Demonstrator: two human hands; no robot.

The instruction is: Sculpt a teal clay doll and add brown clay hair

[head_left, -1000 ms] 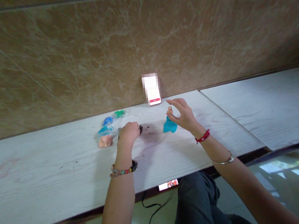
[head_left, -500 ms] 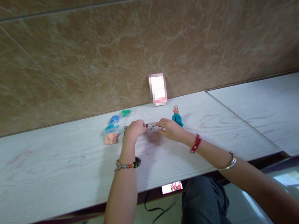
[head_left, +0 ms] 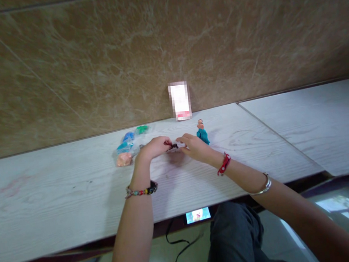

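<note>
My left hand (head_left: 156,148) is closed in a pinch over the white tabletop, fingertips on a small dark piece of modelling clay (head_left: 174,146). That piece sticks out toward my right hand (head_left: 196,148), whose fingers are apart, thumb below and forefinger above, with nothing visible held. Just beyond the right hand lies a small clay figure (head_left: 202,135) with a teal body and peach head. To the left of my left hand are clear bags with peach clay (head_left: 124,159), teal clay (head_left: 124,147), blue clay (head_left: 128,136) and green clay (head_left: 142,129).
A blurred white card or screen (head_left: 180,100) leans against the brown marbled wall (head_left: 109,63). Below the near table edge a lit phone screen (head_left: 198,215) shows beside my leg (head_left: 235,236). A black cable (head_left: 175,254) hangs toward the floor. A seam (head_left: 273,131) crosses the tabletop at right.
The dark clay now juts further from my left fingertips, where small separate dark bits showed between the hands before. The whole view has shifted slightly.
</note>
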